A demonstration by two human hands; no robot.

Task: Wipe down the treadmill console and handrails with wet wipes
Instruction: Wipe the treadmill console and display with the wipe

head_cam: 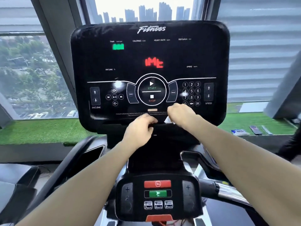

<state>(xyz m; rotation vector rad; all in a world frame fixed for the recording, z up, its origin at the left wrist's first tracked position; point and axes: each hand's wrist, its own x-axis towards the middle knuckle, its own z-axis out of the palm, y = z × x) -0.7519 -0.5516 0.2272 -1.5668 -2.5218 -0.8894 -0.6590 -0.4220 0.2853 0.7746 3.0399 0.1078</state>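
Two hands, left point(140, 128) and right point(180, 114), fingers curled, pinching one white wipe point(168, 120) below one console point(149, 54).

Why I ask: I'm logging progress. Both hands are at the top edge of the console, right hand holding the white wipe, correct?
Not quite. In the head view both hands, left hand and right hand, are at the bottom edge of the console, not the top. The right hand holds the white wipe.

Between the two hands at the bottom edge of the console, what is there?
In the head view, a small white piece, likely the wet wipe, shows between the left hand and right hand, against the console lower edge.
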